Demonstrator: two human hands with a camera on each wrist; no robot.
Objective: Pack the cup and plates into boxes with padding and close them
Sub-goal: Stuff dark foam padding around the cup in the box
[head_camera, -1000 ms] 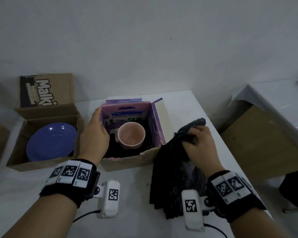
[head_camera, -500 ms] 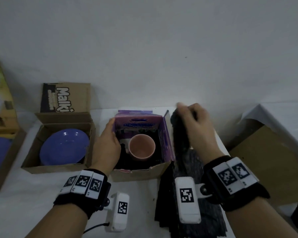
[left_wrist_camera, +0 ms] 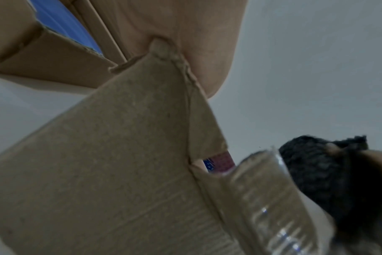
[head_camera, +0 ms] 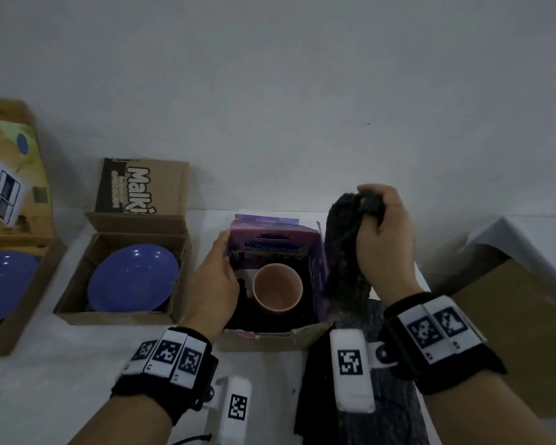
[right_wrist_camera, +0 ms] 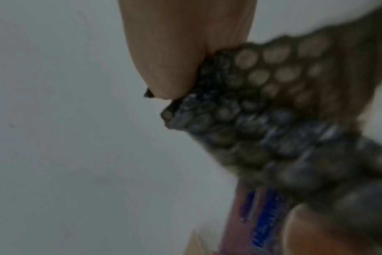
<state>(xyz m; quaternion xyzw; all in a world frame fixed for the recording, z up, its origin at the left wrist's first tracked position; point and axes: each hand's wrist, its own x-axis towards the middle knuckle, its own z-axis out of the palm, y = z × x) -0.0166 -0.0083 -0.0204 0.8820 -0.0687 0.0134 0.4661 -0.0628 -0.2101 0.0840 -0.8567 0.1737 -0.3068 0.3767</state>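
Note:
A pink cup [head_camera: 277,291] stands upright in the purple-lined cardboard box [head_camera: 270,336] at the table's middle, on dark padding. My left hand [head_camera: 217,277] grips that box's left wall, thumb inside. My right hand [head_camera: 382,239] holds a bunched sheet of black bubble wrap [head_camera: 345,252] lifted just right of the box; the bubble wrap [right_wrist_camera: 273,120] fills the right wrist view. The box's outer wall [left_wrist_camera: 111,163] fills the left wrist view. A blue plate [head_camera: 134,277] lies in the open "Malki" box [head_camera: 119,316]. Another blue plate [head_camera: 4,284] sits in the box at far left.
More black bubble wrap [head_camera: 385,396] lies on the white table [head_camera: 61,380] under my right wrist. A yellow printed flap [head_camera: 13,175] rises over the far-left box. A brown board [head_camera: 520,332] leans to the right of the table. A grey wall stands close behind.
My right hand has lifted the bubble wrap from the table up and back to beside the cup box's right wall. My left hand stays on the box's left wall.

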